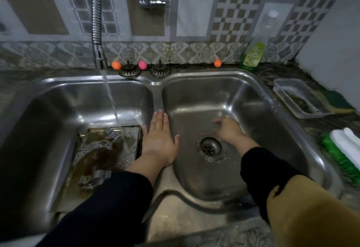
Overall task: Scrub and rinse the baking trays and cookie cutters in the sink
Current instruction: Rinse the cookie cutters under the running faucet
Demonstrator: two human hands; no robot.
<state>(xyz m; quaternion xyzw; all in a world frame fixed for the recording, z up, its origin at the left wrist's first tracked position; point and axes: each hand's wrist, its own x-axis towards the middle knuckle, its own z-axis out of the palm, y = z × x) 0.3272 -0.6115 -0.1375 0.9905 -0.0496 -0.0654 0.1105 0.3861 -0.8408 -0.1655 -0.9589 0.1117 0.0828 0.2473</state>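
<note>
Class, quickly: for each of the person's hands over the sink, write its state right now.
Left hand: open, fingers straight, holding nothing, over the divider between the basins.
Right hand: blurred over the right basin; cannot be told.

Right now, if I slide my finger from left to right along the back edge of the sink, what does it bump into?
Tap spout → orange ball → sink strainer plug → pink ball → second strainer plug → another orange ball → green soap bottle.
</note>
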